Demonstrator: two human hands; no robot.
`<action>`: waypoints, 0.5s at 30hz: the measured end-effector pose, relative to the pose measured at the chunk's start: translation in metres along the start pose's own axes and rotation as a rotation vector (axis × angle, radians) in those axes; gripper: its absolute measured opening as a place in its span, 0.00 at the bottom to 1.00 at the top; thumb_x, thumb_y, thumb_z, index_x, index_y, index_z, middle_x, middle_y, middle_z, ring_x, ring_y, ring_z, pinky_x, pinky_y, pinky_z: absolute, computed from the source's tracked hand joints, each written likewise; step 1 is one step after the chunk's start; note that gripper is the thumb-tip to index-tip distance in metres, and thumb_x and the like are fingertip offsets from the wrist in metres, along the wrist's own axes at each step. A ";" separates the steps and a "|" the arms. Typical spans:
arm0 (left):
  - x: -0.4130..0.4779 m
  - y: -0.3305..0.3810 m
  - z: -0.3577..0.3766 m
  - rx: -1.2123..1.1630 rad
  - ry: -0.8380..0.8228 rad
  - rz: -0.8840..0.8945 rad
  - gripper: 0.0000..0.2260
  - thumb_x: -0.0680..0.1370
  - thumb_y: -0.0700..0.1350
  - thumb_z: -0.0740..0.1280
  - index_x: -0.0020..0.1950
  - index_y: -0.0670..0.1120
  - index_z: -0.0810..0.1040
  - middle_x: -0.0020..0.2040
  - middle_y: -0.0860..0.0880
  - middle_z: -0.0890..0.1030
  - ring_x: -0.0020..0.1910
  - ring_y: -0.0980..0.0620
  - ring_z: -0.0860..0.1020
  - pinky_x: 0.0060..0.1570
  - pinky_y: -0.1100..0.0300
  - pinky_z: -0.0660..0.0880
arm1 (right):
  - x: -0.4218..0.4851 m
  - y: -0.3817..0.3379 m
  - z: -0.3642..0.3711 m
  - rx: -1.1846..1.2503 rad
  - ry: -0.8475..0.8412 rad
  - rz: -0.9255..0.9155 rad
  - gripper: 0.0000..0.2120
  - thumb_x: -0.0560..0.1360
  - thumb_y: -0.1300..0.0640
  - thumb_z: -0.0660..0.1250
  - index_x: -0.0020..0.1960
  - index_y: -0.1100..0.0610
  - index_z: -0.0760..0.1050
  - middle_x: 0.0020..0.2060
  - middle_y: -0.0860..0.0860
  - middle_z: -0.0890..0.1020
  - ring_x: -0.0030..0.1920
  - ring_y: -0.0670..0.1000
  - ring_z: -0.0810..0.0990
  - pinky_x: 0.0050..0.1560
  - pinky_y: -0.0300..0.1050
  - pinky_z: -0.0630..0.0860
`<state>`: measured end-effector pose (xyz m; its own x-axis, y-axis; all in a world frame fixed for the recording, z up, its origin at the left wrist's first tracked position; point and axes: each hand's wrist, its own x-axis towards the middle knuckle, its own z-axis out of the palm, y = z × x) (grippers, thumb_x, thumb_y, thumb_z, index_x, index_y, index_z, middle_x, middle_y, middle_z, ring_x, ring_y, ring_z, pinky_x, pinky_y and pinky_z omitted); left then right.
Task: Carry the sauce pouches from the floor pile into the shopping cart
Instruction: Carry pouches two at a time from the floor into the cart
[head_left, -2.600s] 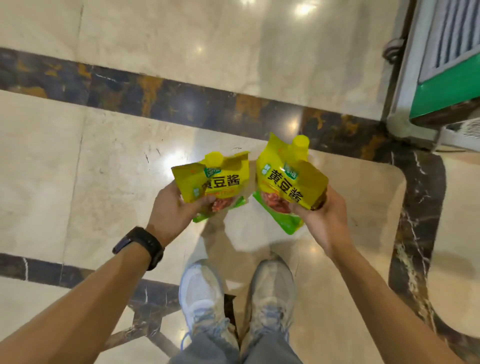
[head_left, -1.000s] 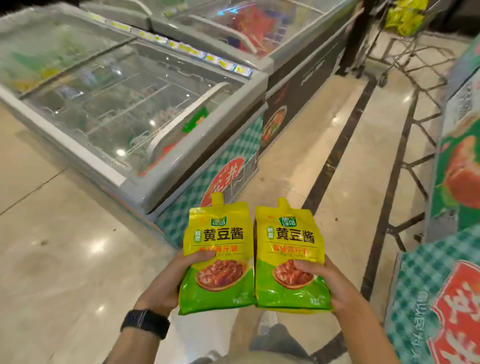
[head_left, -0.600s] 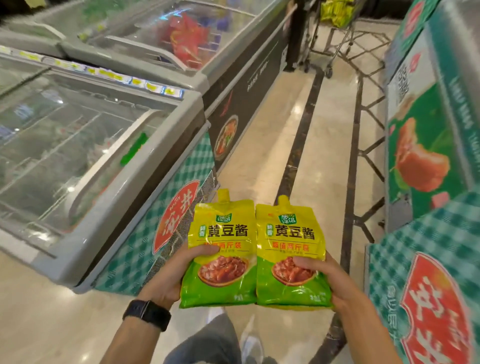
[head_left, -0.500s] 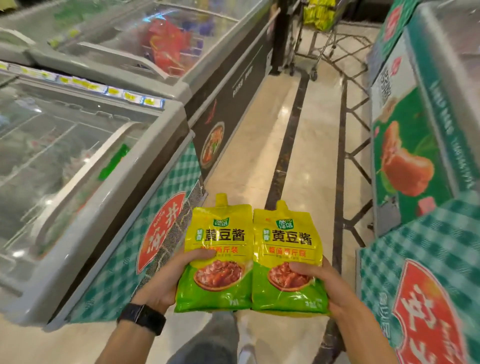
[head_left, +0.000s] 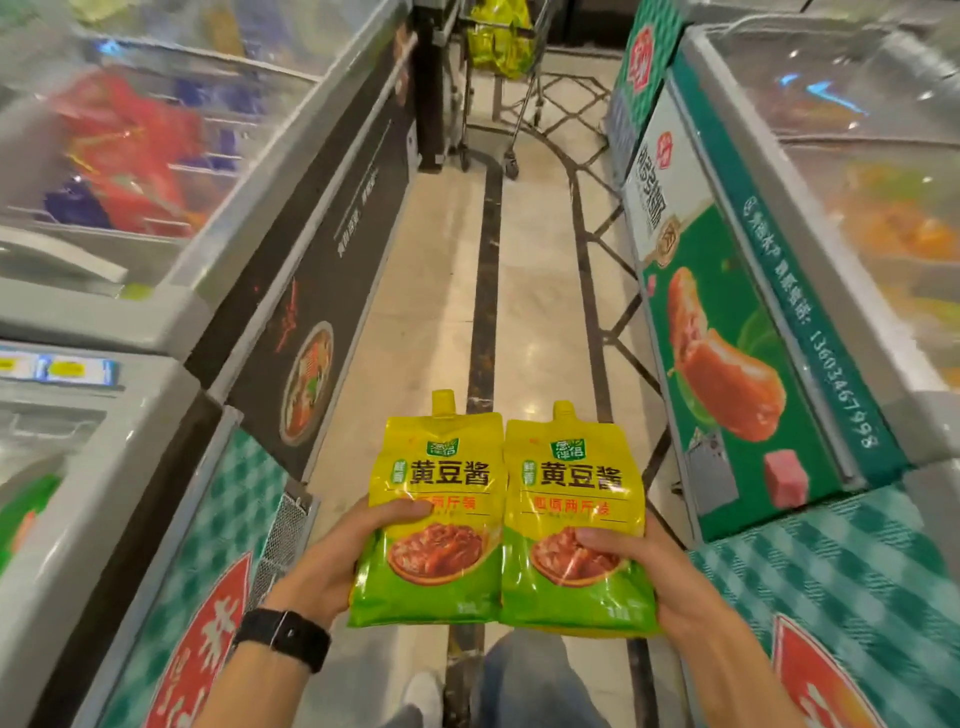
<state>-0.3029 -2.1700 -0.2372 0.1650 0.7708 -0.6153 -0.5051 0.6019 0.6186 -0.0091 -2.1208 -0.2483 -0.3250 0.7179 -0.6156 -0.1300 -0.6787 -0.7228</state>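
Observation:
I hold two yellow-and-green sauce pouches upright, side by side, at chest height. My left hand (head_left: 332, 561) grips the left pouch (head_left: 434, 499) by its lower left edge, thumb across the front. My right hand (head_left: 654, 571) grips the right pouch (head_left: 574, 499) by its lower right edge, thumb on the front. The shopping cart (head_left: 498, 88) stands at the far end of the aisle, with several yellow-green pouches (head_left: 496, 41) in its basket. The floor pile is out of view.
Chest freezers line the aisle: a glass-topped row on the left (head_left: 171, 270) and a green-fronted row on the right (head_left: 779, 322). A narrow strip of marble floor (head_left: 441, 312) with dark inlay lines runs between them toward the cart.
I have turned from looking at the floor into the aisle and walked forward along it. The cart is now nearer and straight ahead. Both hands kept their hold on the pouches.

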 end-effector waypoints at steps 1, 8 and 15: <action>0.019 0.013 0.005 0.012 0.002 -0.011 0.41 0.51 0.45 0.86 0.62 0.40 0.80 0.60 0.35 0.82 0.53 0.36 0.83 0.56 0.43 0.80 | 0.015 -0.011 -0.005 0.020 0.022 0.005 0.47 0.49 0.59 0.84 0.67 0.57 0.72 0.56 0.60 0.83 0.55 0.63 0.83 0.50 0.59 0.80; 0.174 0.103 0.053 0.056 0.013 -0.081 0.38 0.54 0.42 0.85 0.63 0.41 0.80 0.61 0.35 0.81 0.57 0.34 0.81 0.59 0.39 0.77 | 0.147 -0.109 -0.058 0.083 0.055 0.002 0.50 0.45 0.58 0.86 0.65 0.57 0.74 0.55 0.60 0.84 0.53 0.62 0.84 0.47 0.56 0.82; 0.311 0.206 0.114 -0.002 0.044 -0.080 0.46 0.49 0.41 0.86 0.66 0.39 0.77 0.61 0.34 0.81 0.52 0.36 0.84 0.55 0.38 0.78 | 0.266 -0.251 -0.099 0.081 -0.001 0.004 0.50 0.41 0.57 0.87 0.62 0.58 0.75 0.53 0.61 0.85 0.50 0.62 0.85 0.45 0.54 0.83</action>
<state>-0.2586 -1.7829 -0.2455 0.1677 0.7107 -0.6832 -0.4934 0.6605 0.5660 0.0300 -1.7442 -0.2618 -0.3270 0.7153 -0.6176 -0.2044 -0.6916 -0.6928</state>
